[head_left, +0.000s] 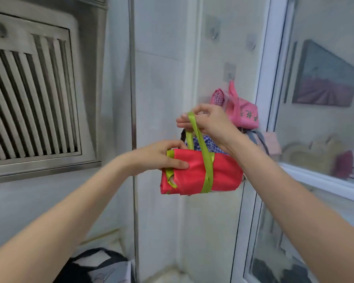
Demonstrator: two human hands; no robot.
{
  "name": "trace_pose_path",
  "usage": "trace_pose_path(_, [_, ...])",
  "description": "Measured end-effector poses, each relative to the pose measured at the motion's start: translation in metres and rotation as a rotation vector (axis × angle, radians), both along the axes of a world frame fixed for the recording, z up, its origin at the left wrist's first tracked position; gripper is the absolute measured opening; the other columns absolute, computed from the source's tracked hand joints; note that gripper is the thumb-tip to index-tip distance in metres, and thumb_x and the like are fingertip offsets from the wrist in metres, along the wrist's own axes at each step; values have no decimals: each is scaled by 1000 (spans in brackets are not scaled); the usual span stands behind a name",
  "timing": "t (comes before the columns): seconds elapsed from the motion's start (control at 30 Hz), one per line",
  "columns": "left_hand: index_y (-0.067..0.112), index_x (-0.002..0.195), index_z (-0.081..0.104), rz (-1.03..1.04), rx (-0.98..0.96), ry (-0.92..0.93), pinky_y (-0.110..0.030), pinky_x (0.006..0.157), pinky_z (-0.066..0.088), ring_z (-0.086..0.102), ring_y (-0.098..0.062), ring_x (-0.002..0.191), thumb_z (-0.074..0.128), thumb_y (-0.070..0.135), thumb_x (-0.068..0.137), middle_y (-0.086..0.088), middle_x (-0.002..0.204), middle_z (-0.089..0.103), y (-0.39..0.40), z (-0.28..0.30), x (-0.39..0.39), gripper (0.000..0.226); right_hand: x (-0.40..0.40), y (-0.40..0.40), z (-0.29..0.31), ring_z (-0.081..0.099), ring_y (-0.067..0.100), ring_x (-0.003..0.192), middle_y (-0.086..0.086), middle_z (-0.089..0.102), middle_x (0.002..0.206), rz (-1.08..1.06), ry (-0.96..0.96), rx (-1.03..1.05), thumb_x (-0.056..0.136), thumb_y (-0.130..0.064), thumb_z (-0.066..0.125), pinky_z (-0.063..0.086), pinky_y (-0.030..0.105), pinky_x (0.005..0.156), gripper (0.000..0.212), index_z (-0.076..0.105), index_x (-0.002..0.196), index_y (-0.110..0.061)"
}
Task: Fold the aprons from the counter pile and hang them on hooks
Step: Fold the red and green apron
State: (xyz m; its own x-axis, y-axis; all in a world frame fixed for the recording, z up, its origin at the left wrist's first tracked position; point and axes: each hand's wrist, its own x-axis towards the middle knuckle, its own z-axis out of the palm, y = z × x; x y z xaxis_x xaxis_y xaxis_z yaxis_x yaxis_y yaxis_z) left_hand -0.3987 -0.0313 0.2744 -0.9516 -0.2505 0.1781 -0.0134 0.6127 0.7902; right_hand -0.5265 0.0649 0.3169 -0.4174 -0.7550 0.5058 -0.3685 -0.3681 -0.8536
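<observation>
A folded red apron, bound with a green strap, hangs in mid-air before the white tiled wall. My left hand grips its left end, thumb on the front. My right hand pinches the green strap's loop above the bundle. On the wall behind, a folded pink apron hangs from a clear hook. A blue checked apron shows partly behind the red one. Two bare hooks sit higher up.
A steel range hood fills the left. A metal pipe runs down the wall. A glass window stands at the right with a picture behind it. Dark and white fabric lies on the counter at the bottom.
</observation>
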Motion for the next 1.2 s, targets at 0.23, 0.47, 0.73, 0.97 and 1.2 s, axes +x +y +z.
trace_pose_path(0.23, [17,103,59,70,-1,170,-21,65,55,65,-7,69,65,21,87,1,85,66,43,51,-74,18,-76,59,62,69,14,63,12,69,79,-133,26,-146,87,-9,64,56,26,68,9,60,80,-6])
trace_pose_path(0.47, [13,109,61,267,-96,333,-40,82,57,66,-23,83,69,24,85,-9,93,67,40,98,-140,28,-145,56,117,61,18,74,12,63,86,-364,93,-128,83,-18,70,51,32,77,26,64,101,0])
trace_pose_path(0.73, [7,101,62,516,-587,298,-30,70,40,58,-28,90,67,29,85,-10,93,63,13,120,-195,27,-192,2,128,60,22,89,6,61,84,-575,345,73,80,-21,68,47,30,73,13,59,71,-15])
trace_pose_path(0.97, [11,92,52,476,-851,115,-27,67,28,45,-20,85,55,32,93,-3,88,48,8,98,-207,21,-194,-33,116,50,22,82,6,54,83,-645,700,291,80,-5,53,45,31,73,16,45,69,-15])
trace_pose_path(1.2, [10,128,53,394,-790,23,-26,75,36,55,-28,105,55,32,93,-12,113,61,6,92,-212,41,-200,-23,95,57,28,101,12,63,107,-577,845,353,84,-5,49,43,30,84,15,61,90,-10])
